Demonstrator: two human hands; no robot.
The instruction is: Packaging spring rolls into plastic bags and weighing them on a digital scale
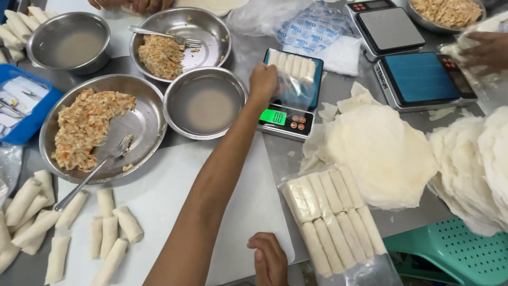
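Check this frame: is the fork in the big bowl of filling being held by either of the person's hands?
No. The fork lies unheld in the bowl; the left hand is at the bag of rolls on the scale.

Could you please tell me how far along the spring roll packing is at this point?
Done: one filled bag of rolls lies on the table. In hand: the left hand holds a bag of rolls on the scale; the right hand rests. Left: loose rolls remain unpacked.

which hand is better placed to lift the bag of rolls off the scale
Left, probably: the left hand already touches the bag of rolls on the scale, while the right hand rests near the board's edge.
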